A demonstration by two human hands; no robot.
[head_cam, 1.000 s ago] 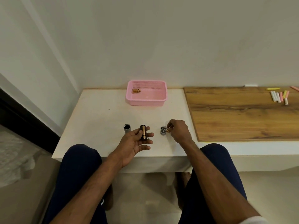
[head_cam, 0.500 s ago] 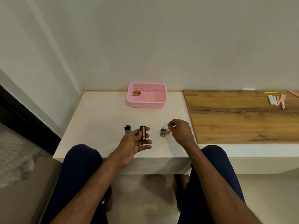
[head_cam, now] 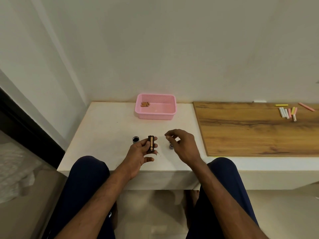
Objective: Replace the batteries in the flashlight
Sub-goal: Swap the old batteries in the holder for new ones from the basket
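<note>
Movement: the right hand point(head_cam: 184, 145) has risen off the silver cap point(head_cam: 171, 146), fingertips bunched; whether they hold anything, I cannot tell. Left hand point(head_cam: 138, 156) still grips the battery holder point(head_cam: 151, 144) beside the upright flashlight tube point(head_cam: 135, 139). Pale surface point(head_cam: 107, 131) carries a pink basket point(head_cam: 155, 116) of batteries point(head_cam: 145, 104) near the wall point(head_cam: 172, 49).

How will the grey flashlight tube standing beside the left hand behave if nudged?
The flashlight tube stands on end, open mouth up, so it probably tips easily. Being round, it would likely roll across the smooth table afterwards. It looks hollow, so it is probably light.
</note>
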